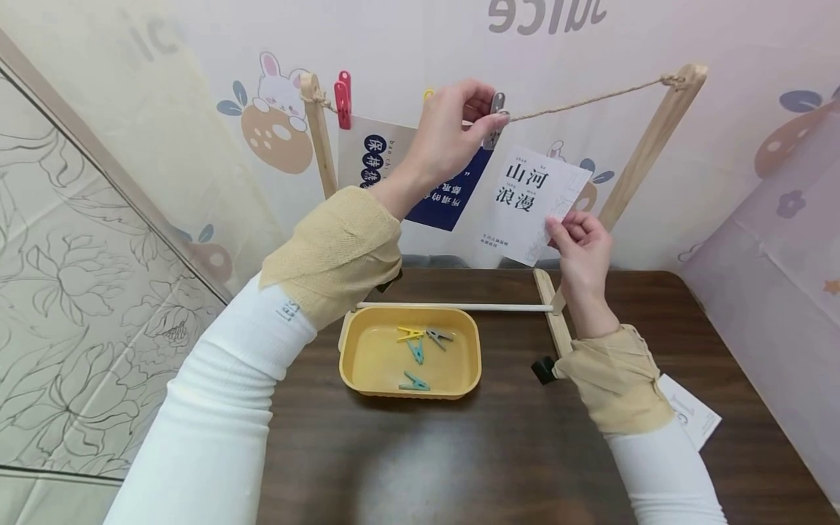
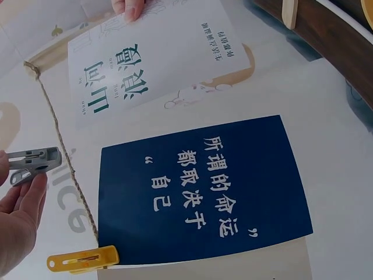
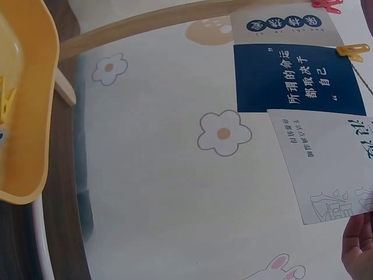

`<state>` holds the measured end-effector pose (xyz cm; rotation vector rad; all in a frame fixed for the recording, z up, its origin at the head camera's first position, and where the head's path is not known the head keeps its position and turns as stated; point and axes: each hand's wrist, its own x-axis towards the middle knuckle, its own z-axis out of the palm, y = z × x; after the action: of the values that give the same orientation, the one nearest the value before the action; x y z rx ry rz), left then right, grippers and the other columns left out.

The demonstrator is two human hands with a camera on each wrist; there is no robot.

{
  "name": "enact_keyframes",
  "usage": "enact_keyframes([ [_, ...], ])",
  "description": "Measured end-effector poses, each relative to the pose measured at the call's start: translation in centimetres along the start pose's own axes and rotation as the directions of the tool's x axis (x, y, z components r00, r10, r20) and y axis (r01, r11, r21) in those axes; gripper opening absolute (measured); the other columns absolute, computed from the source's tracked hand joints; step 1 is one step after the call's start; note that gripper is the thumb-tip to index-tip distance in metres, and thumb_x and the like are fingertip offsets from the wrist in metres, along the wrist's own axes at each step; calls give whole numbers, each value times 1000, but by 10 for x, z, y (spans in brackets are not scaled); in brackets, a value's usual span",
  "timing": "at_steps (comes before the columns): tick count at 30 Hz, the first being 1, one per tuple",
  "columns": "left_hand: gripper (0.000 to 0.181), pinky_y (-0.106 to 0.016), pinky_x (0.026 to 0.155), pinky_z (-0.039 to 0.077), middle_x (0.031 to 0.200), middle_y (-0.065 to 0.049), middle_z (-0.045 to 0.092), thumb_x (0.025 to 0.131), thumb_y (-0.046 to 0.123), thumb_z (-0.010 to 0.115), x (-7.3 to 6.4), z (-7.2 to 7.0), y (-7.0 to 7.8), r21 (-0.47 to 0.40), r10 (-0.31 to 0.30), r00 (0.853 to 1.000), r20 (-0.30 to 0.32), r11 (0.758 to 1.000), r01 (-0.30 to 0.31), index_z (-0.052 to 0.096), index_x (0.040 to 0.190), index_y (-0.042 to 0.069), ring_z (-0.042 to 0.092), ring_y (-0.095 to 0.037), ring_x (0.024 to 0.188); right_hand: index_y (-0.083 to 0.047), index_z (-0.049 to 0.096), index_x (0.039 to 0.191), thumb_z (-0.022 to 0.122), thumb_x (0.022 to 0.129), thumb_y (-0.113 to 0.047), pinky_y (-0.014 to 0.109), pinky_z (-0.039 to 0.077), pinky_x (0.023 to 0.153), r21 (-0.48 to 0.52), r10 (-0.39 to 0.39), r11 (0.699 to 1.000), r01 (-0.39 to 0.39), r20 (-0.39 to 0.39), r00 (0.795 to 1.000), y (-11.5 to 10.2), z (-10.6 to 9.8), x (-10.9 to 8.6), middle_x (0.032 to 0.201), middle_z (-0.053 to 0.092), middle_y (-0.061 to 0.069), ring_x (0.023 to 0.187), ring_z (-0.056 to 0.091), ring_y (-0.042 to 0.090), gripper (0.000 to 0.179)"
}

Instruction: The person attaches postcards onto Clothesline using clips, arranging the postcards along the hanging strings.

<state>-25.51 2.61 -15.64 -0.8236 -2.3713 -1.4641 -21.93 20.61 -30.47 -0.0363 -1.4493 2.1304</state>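
Observation:
My left hand [image 1: 449, 127] pinches a grey clothespin [image 2: 35, 160] right beside the twine [image 1: 584, 104]; whether the two touch I cannot tell. My right hand [image 1: 584, 251] holds the lower right edge of a white card [image 1: 525, 179] with dark characters, just below the twine and right of a navy card [image 2: 198, 186]. That navy card hangs from the line, with a yellow clothespin [image 2: 87, 259] at its top corner. Beside it a beige card [image 3: 285, 35] hangs, and a red clothespin [image 1: 343, 106] grips its outer top corner.
Two wooden posts [image 1: 646, 153] carry the twine. A yellow tray [image 1: 351, 372] with several clothespins [image 1: 416, 382] stands on the dark wooden table [image 1: 512, 452]. Another white card [image 1: 698, 419] lies at the right, partly behind my right forearm. A printed cloth backdrop [image 3: 157, 175] hangs behind.

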Motion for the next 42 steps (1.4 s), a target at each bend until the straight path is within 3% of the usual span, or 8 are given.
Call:
enact_keyframes([
  [15,23,-11,72,42,95,-5,60,84,11,61,19,3,6,47,-62,997,-46,997,64,57,104,2,57,-9,85,-1,53,73,62,76,10,19,46,55,17,-11,1000,11,20,1000,0,7,12,70,63,5,66,57,13,14],
  [23,22,-10,72,41,95,-4,59,84,11,60,31,4,10,24,-84,994,-64,996,86,57,104,2,56,-9,86,-1,54,73,64,75,8,19,47,55,13,-28,1000,28,27,999,-1,10,17,71,64,6,67,58,14,14],
  [33,24,-9,72,40,97,-4,58,84,11,60,39,9,5,7,-125,987,-97,992,127,57,106,3,55,-10,87,-1,55,71,63,75,10,18,46,53,14,-8,1000,8,2,1000,0,14,23,70,64,6,64,58,13,14],
  [42,22,-7,70,40,93,-4,59,82,11,62,43,13,1,-9,-119,984,-136,993,119,58,103,3,54,-7,82,-1,55,74,63,76,7,19,49,56,11,-1,1000,1,23,1000,-1,15,24,75,65,7,70,61,15,12],
])
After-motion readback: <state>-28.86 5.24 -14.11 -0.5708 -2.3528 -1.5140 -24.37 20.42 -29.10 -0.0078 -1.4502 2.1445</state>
